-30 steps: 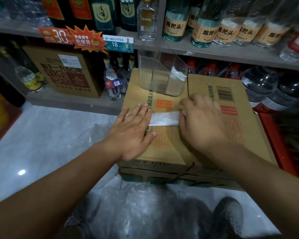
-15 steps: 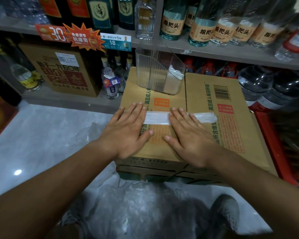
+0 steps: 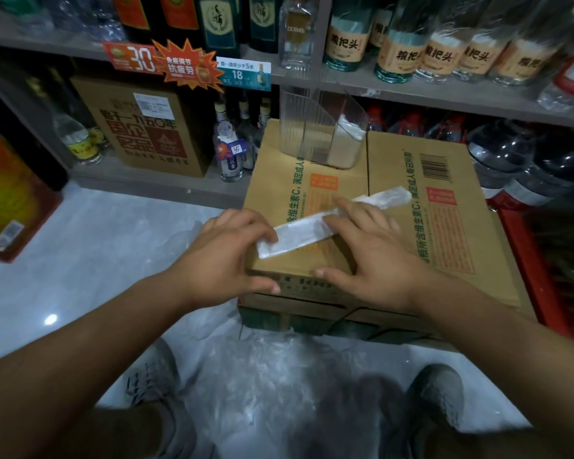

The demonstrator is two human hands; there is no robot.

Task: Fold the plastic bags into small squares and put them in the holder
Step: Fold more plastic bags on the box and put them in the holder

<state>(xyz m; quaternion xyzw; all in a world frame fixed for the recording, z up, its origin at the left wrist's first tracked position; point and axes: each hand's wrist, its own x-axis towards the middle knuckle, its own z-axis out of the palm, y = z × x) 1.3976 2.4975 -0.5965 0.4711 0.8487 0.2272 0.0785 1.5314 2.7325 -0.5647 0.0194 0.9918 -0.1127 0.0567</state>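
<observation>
A clear plastic bag folded into a long narrow strip (image 3: 307,230) lies slanted across the top of a cardboard box (image 3: 444,253). My left hand (image 3: 226,256) pinches the strip's near left end at the box's front corner, fingers curled over it. My right hand (image 3: 371,256) presses flat on the middle of the strip, and the far end sticks out past its fingers. A clear ribbed holder (image 3: 318,127) stands at the back of the box with a folded white bag (image 3: 348,130) in its right side.
Loose clear plastic bags (image 3: 279,392) lie on the pale floor between my two grey shoes. Shelves of bottles (image 3: 411,54) run behind the box. A brown carton (image 3: 146,127) and small bottles sit on the lower shelf at left.
The strip has turned from level to slanted, its left end drawn toward the box's front corner. My left hand went from flat to curled on that end. My right hand slid nearer.
</observation>
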